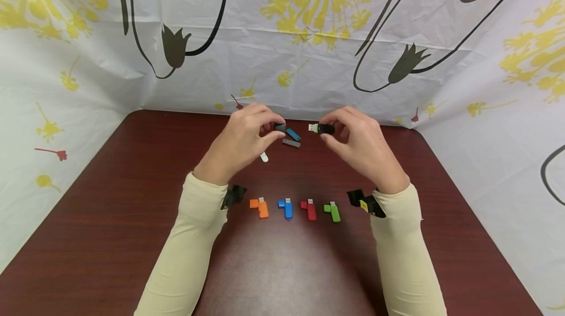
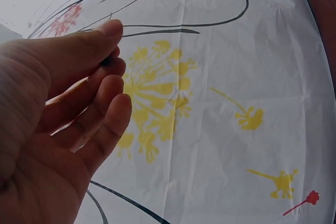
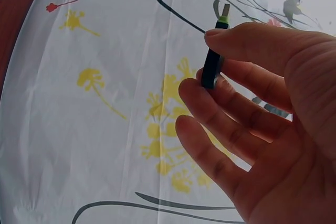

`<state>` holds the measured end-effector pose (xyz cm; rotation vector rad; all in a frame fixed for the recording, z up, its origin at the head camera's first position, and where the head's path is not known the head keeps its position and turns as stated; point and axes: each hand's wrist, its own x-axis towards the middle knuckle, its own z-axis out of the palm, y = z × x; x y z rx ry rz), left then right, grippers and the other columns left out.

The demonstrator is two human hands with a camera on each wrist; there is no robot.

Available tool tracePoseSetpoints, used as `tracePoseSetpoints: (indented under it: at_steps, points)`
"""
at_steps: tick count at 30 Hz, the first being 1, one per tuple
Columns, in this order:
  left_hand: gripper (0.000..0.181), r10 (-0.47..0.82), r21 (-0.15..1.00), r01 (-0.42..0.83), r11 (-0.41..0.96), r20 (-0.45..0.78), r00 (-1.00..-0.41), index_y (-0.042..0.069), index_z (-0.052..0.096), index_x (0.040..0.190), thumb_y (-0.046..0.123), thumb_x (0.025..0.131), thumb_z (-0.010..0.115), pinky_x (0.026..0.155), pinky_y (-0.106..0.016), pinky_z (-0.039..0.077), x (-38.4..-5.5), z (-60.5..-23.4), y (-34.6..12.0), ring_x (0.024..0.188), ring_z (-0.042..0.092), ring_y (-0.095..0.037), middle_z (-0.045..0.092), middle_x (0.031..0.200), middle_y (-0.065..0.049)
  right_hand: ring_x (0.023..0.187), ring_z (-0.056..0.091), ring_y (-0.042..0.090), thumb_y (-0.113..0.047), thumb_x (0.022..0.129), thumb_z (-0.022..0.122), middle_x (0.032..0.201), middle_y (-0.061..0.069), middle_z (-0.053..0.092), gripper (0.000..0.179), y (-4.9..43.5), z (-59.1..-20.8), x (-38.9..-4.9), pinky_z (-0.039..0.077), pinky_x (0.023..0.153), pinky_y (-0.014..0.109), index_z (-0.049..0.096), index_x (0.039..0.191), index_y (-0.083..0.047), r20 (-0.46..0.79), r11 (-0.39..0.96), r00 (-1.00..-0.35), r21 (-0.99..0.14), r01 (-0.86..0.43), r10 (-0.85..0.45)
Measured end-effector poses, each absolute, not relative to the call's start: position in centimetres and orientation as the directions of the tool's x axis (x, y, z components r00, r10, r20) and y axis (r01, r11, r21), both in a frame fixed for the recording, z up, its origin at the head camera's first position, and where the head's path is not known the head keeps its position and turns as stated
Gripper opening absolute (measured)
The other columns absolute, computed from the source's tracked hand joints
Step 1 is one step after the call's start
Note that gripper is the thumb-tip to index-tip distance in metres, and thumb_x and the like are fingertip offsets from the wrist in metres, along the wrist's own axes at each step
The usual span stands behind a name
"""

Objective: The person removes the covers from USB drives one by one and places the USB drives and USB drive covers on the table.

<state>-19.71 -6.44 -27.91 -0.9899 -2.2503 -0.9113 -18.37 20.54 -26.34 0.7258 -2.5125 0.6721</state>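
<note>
Left of centre, upper half of the frame: the left hand (image 1: 244, 139) pinches a small dark cap (image 1: 280, 127) between thumb and fingers. This grip presumably leaves the cap's inward end clear (the left wrist view hides nearly all of it). Below that hand, a white USB stick (image 1: 264, 157) lies partly covered by it.

Lower centre, left to right on the dark red tabletop (image 1: 110, 208): an orange USB drive (image 1: 263, 209), blue USB drive (image 1: 288, 209), red USB drive (image 1: 311, 210) and green USB drive (image 1: 335, 214). All connectors point toward the top; a same-coloured cap (e.g., the orange cap (image 1: 253, 203)) lies left of each, likely to keep the pairs matched. Above this row, near the dark cap, are a grey USB stick (image 1: 291, 143) and a teal USB stick (image 1: 293, 134).

Right of centre, upper half: the right hand (image 1: 364, 144) pinches a black USB flash drive (image 1: 326, 129) by its body, apparently to leave its green-collared metal connector (image 1: 313, 128) exposed, facing left.
</note>
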Motion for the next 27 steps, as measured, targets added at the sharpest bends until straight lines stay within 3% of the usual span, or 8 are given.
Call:
tracePoseSetpoints:
  at_steps: [5, 11, 18, 27]
  points:
    - [0.019, 0.442, 0.388, 0.757, 0.526, 0.635, -0.633, 0.000, 0.081, 0.111, 0.008, 0.094, 0.085, 0.074, -0.031, 0.057, -19.7, -28.0, -6.2, 0.085, 0.063, -0.021, 0.072, 0.100, -0.010, 0.085, 0.064, 0.022, -0.009, 0.098, 0.079, 0.100, 0.008, 0.070, 0.021, 21.1, -26.6, -18.5, 0.052, 0.078, 0.040, 0.074, 0.118, -0.007, 0.480, 0.763, -0.801, -0.344, -0.547, -0.358]
    - [0.021, 0.448, 0.391, 0.744, 0.542, 0.614, -0.649, 0.000, 0.081, 0.113, 0.009, 0.094, 0.085, 0.076, -0.031, 0.058, -19.7, -28.0, -5.9, 0.088, 0.063, -0.021, 0.073, 0.102, -0.010, 0.094, 0.067, 0.024, -0.017, 0.103, 0.073, 0.105, 0.009, 0.071, 0.023, 22.4, -27.3, -19.0, 0.053, 0.083, 0.043, 0.062, 0.121, -0.007, 0.325, 0.798, -0.892, -0.419, -0.433, -0.314]
    - [0.021, 0.460, 0.388, 0.729, 0.565, 0.586, -0.668, 0.001, 0.080, 0.115, 0.009, 0.096, 0.083, 0.077, -0.031, 0.057, -19.6, -27.9, -5.6, 0.091, 0.063, -0.022, 0.074, 0.106, -0.010, 0.066, 0.050, 0.020, -0.021, 0.105, 0.066, 0.077, 0.004, 0.059, 0.016, 23.7, -28.7, -20.7, 0.043, 0.064, 0.036, 0.060, 0.094, -0.011, 0.160, 0.848, -0.933, -0.388, -0.360, -0.323]
    - [0.019, 0.475, 0.387, 0.728, 0.567, 0.568, -0.672, 0.001, 0.080, 0.115, 0.008, 0.097, 0.082, 0.079, -0.032, 0.057, -19.6, -27.9, -5.2, 0.092, 0.063, -0.023, 0.073, 0.105, -0.010, 0.059, 0.037, 0.012, -0.012, 0.103, 0.059, 0.063, -0.004, 0.040, 0.030, 25.0, -31.4, -22.8, 0.035, 0.061, 0.032, 0.053, 0.073, -0.013, -0.098, 0.868, -0.912, -0.362, -0.340, -0.398]
